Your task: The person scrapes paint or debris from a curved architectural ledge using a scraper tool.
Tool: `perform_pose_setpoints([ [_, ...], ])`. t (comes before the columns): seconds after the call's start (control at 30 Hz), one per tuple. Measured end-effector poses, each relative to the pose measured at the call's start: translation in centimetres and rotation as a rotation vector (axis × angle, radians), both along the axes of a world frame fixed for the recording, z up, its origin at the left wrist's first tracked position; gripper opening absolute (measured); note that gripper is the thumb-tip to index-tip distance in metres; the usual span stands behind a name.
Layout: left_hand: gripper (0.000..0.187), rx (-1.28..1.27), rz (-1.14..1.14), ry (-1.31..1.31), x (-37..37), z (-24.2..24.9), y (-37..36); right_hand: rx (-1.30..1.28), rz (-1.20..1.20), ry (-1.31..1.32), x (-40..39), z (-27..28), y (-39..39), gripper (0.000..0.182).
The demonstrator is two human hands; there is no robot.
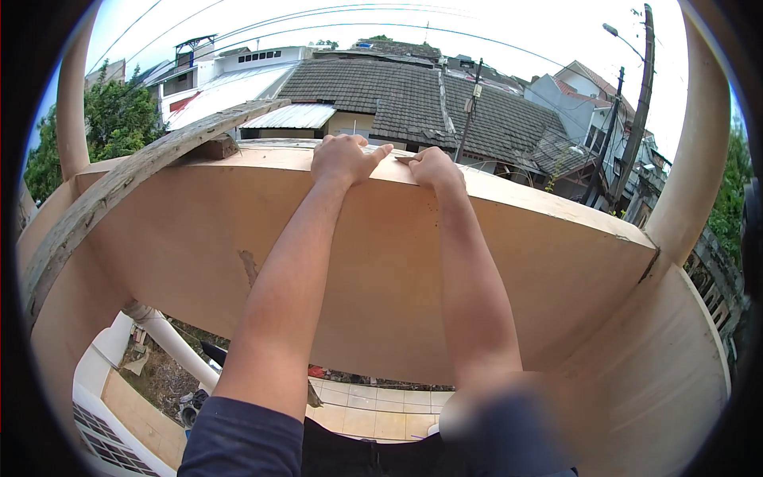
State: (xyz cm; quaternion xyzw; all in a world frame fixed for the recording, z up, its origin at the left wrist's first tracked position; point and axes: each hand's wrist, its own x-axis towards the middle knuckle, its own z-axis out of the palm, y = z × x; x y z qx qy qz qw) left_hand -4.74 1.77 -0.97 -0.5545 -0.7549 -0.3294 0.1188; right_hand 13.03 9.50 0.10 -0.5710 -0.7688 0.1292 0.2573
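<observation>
Both arms reach forward to the top of a beige concrete wall [540,201]. My left hand [343,159] rests on its top edge, with the thumb stretched to the right and the other fingers bent over the far side, partly hidden. Just to the right, my right hand [437,168] is closed, its fingers pinched on a small thin flat piece [406,159] that points left. What that piece is cannot be made out. A narrow gap separates the two hands.
A long weathered wooden plank [143,163] leans over the wall at the left, beside a brick piece [221,146]. Round columns [699,143] stand at both sides. Tiled floor [373,397] shows far below. Beyond are tiled roofs [342,87], wires and utility poles [640,103].
</observation>
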Motion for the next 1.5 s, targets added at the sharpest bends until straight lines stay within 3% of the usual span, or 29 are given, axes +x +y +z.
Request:
perform_pose_setpoints([
  [0.07, 0.086, 0.0, 0.01, 0.004, 0.0, 0.1, -0.4, 0.011, 0.008, -0.008, 0.1, 0.0, 0.2, 0.033],
  [0.13, 0.086, 0.017, 0.038, 0.017, 0.3, 0.1, -0.7, -0.021, 0.449, -0.016, 1.6, -0.1, 1.7, 0.035],
  [0.17, 0.086, 0.023, 0.035, 0.015, 0.4, 0.5, -0.7, -0.015, 0.446, -0.019, 2.2, 0.1, 2.4, 0.035],
  [0.23, 0.081, -0.079, 0.029, -0.043, 0.5, 0.8, -0.8, -0.146, 0.683, 0.099, 3.2, -0.1, 3.0, 0.036],
  [0.3, 0.085, -0.011, 0.011, -0.022, 0.3, 0.4, -0.3, -0.157, 0.602, 0.083, 2.3, -0.1, 2.5, 0.036],
  [0.4, 0.084, -0.009, 0.032, -0.024, 0.3, 0.3, -0.7, -0.023, 0.176, 0.034, 0.6, -0.2, -0.4, 0.036],
  [0.53, 0.081, -0.016, 0.038, -0.016, 0.3, 0.6, -1.1, 0.065, -0.062, -0.05, 0.0, -0.4, 0.4, 0.03],
  [0.57, 0.079, -0.055, 0.034, -0.03, 0.3, 0.8, -1.1, 0.069, -0.065, -0.046, 0.1, -0.3, 0.7, 0.03],
  [0.67, 0.078, -0.102, 0.019, -0.062, 0.6, 1.0, -0.9, -0.02, 0.365, -0.019, 1.2, 0.0, 0.2, 0.035],
  [0.77, 0.079, -0.118, 0.009, -0.084, 0.3, 1.1, -0.7, -0.029, 0.571, 0.024, 1.9, -0.4, 1.2, 0.036],
  [0.83, 0.08, -0.127, 0.003, -0.08, 0.4, 1.1, -0.5, -0.051, 0.531, 0.019, 2.2, 0.3, -0.2, 0.035],
  [0.93, 0.08, -0.116, 0.008, -0.085, 0.3, 0.8, -0.7, -0.064, 0.162, 0.028, 0.5, -0.1, 0.6, 0.035],
  [1.03, 0.08, -0.096, 0.022, -0.104, 0.1, 0.6, -0.5, 0.021, 0.05, -0.031, -0.1, -0.4, 0.8, 0.034],
  [1.07, 0.08, -0.093, 0.014, -0.082, -0.1, 0.6, -0.3, 0.021, 0.048, -0.029, 0.2, -0.4, 0.8, 0.034],
  [1.13, 0.081, -0.083, 0.001, -0.065, 0.0, 0.7, -0.3, -0.032, 0.391, -0.048, 1.4, 0.5, -0.3, 0.034],
  [1.17, 0.08, -0.095, 0.002, -0.091, 0.1, 0.8, -0.3, -0.027, 0.386, -0.051, 1.9, 0.5, 0.2, 0.034],
  [1.23, 0.08, -0.115, -0.003, -0.118, 0.2, 0.9, -0.4, -0.068, 0.622, 0.065, 2.7, 0.1, 1.2, 0.034],
  [1.3, 0.078, -0.099, -0.015, -0.1, 0.3, 0.9, -0.5, -0.121, 0.55, 0.067, 2.5, 0.3, 1.1, 0.033],
  [1.4, 0.075, 0.019, -0.023, -0.029, 0.1, 0.1, -0.4, -0.066, 0.156, 0.02, 0.8, 0.3, 0.0, 0.034],
  [1.5, 0.066, 0.072, -0.071, -0.074, -0.1, 0.0, -0.3, 0.015, 0.139, -0.057, -0.6, -0.5, 2.0, 0.035],
])
